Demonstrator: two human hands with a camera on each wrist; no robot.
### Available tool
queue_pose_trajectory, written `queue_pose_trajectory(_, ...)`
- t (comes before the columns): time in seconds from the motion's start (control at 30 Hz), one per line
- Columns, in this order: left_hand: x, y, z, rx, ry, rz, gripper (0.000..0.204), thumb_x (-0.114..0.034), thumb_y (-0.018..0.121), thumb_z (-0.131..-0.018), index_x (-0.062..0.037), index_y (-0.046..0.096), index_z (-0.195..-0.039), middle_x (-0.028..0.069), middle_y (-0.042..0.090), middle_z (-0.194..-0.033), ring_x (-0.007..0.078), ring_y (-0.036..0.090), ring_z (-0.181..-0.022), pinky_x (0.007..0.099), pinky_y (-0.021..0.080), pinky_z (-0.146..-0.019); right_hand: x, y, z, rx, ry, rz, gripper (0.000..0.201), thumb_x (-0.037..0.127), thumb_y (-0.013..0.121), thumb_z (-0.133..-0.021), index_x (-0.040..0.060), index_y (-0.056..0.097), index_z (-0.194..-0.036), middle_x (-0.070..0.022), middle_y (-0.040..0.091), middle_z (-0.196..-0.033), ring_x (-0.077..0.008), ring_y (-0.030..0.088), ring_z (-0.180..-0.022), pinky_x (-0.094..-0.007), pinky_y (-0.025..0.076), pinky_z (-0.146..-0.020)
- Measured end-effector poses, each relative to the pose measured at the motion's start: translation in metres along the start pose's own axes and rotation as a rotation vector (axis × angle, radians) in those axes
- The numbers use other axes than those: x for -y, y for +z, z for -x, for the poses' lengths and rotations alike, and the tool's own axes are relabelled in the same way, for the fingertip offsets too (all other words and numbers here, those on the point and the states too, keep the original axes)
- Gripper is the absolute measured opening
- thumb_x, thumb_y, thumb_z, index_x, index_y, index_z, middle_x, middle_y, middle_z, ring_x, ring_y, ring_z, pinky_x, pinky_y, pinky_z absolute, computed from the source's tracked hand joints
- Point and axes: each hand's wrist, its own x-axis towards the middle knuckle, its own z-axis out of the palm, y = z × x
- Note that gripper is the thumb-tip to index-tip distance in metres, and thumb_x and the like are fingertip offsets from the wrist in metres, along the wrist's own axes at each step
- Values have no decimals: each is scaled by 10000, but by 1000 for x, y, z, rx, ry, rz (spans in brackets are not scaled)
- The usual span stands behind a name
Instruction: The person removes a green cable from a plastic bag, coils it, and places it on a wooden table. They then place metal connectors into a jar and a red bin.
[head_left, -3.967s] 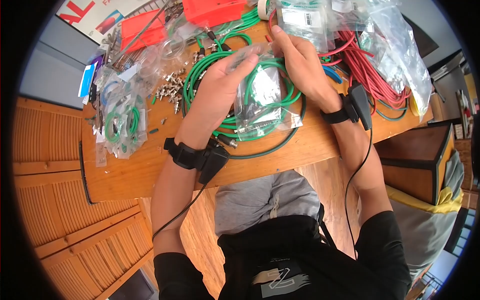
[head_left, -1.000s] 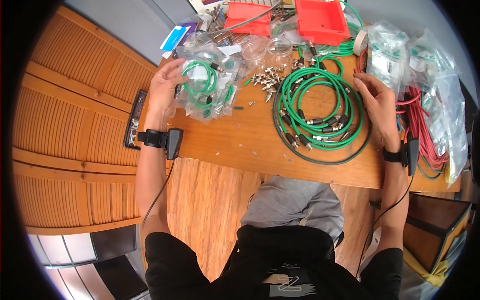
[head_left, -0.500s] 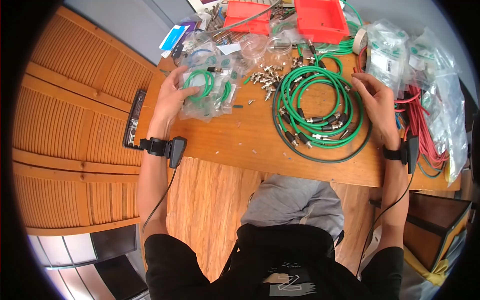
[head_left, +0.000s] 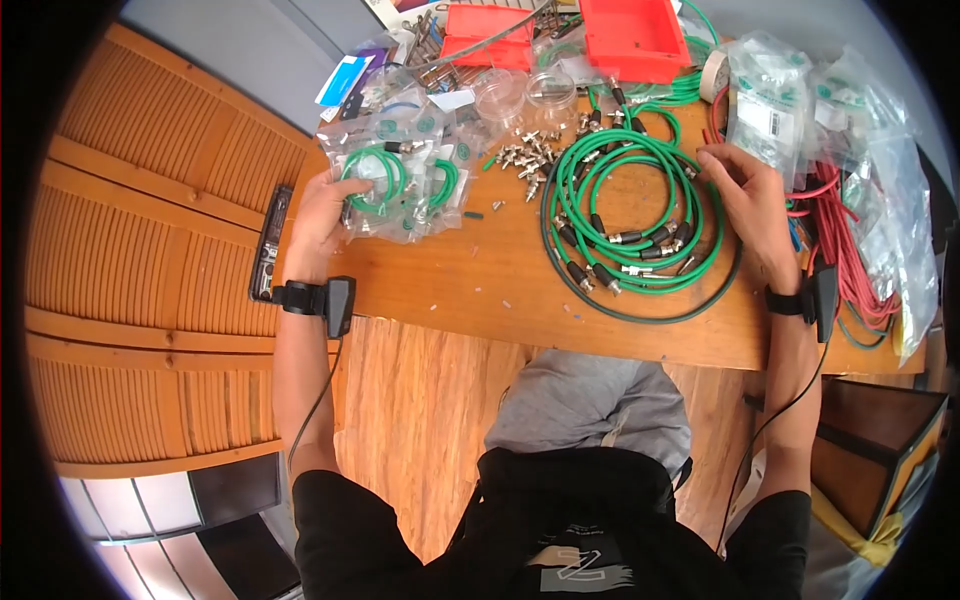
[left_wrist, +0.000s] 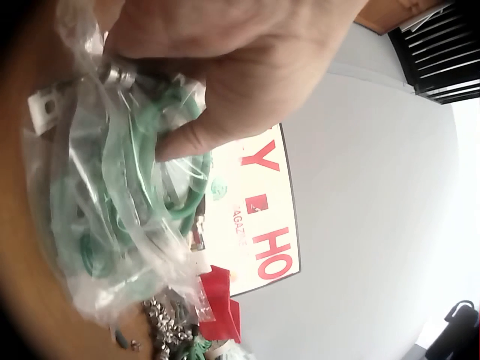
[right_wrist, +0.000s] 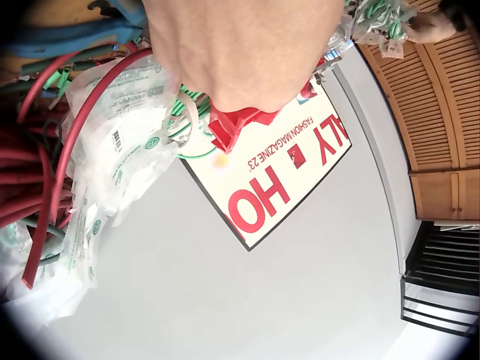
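My left hand pinches a clear plastic bag with a coiled green cable inside, at the left of the table. In the left wrist view its thumb lies across the bag, while the other fingers are mostly hidden. Another bagged green cable lies right beside it. My right hand holds nothing, its fingers loosely bent at the right edge of a large coil of green cables. Black-sleeved metal connectors show on that coil.
Loose metal connectors lie in a heap mid-table. Behind them are round clear dishes and an open red box. A tape roll, plastic bags and red cables crowd the right side.
Four seconds ago both hands held a bag over the green coil. My left hand has since gone left to the bagged cables, lately shifting slightly left with one; the right hand stays by the coil.
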Motion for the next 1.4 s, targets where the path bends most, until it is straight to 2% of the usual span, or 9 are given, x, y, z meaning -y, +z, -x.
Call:
queue_pose_trajectory(0.3, 5, -22, -8, 36, -118, 88, 315, -94, 658, -929, 65, 622, -1198, 137, 702, -1131, 204, 696, -1000, 360, 597, -871, -3, 1, -1, 4, -32, 31, 299, 253, 685, -971, -30, 733, -1054, -107, 723, -762, -112, 648, -702, -279, 509, -659)
queue_pose_trajectory(0.4, 5, -8, -4, 90, -47, 26, 340, -130, 683, -939, 53, 620, -1219, 124, 704, -1128, 197, 691, -1010, 350, 587, -888, -2, 1, -1, 14, -20, 43, 302, 257, 686, -970, -27, 734, -1058, -105, 727, -769, -113, 651, -702, -280, 509, -657)
queue_pose_trajectory(0.5, -4, 5, 0, 98, -49, -201, 358, -107, 721, -919, 35, 618, -1231, 117, 704, -1125, 196, 691, -1015, 339, 576, -897, -1, 0, 0, 21, -13, 50, 302, 259, 685, -970, -25, 735, -1058, -103, 730, -771, -116, 656, -702, -279, 509, -655)
queue_pose_trajectory(0.6, -2, 21, 5, 101, 6, -144, 393, -50, 752, -876, 26, 616, -1236, 115, 705, -1124, 205, 693, -1018, 341, 577, -879, 1, -1, -1, 18, -17, 44, 302, 260, 684, -970, -25, 735, -1058, -106, 736, -780, -120, 665, -705, -281, 509, -652)
queue_pose_trajectory(0.7, -5, 21, 1, 81, -72, 1, 409, -9, 762, -846, 25, 618, -1227, 118, 706, -1122, 221, 698, -1009, 356, 583, -868, -3, -3, -1, 13, -24, 46, 308, 265, 684, -968, -25, 733, -1059, -112, 742, -786, -123, 674, -708, -285, 509, -649)
queue_pose_trajectory(0.9, -8, 26, 3, 130, -93, 18, 415, 10, 754, -833, 19, 620, -1226, 121, 706, -1122, 229, 705, -993, 368, 588, -873, 2, -4, -1, 17, -26, 72, 318, 273, 682, -966, -26, 731, -1059, -118, 739, -780, -123, 676, -706, -289, 511, -650)
queue_pose_trajectory(1.0, -6, 41, 7, 129, -14, -88, 454, -11, 783, -813, 18, 621, -1236, 115, 706, -1134, 210, 704, -985, 355, 584, -853, 3, -4, 0, 12, -24, 76, 312, 267, 681, -967, -27, 730, -1058, -116, 733, -771, -122, 666, -696, -288, 508, -646)
queue_pose_trajectory(1.1, -6, 42, 4, 67, -8, -405, 499, -23, 809, -791, 13, 615, -1249, 109, 706, -1143, 196, 697, -986, 337, 571, -849, -1, -3, -2, 16, -29, 68, 307, 261, 680, -968, -28, 729, -1057, -107, 721, -754, -120, 648, -679, -289, 501, -636)
queue_pose_trajectory(1.4, 8, 69, 13, 142, 186, -297, 583, 57, 819, -716, 11, 593, -1252, 99, 701, -1141, 195, 680, -1026, 327, 547, -907, -4, 3, 0, 43, -66, 95, 281, 248, 690, -965, -21, 733, -1032, -93, 649, -682, -110, 548, -620, -300, 467, -595)
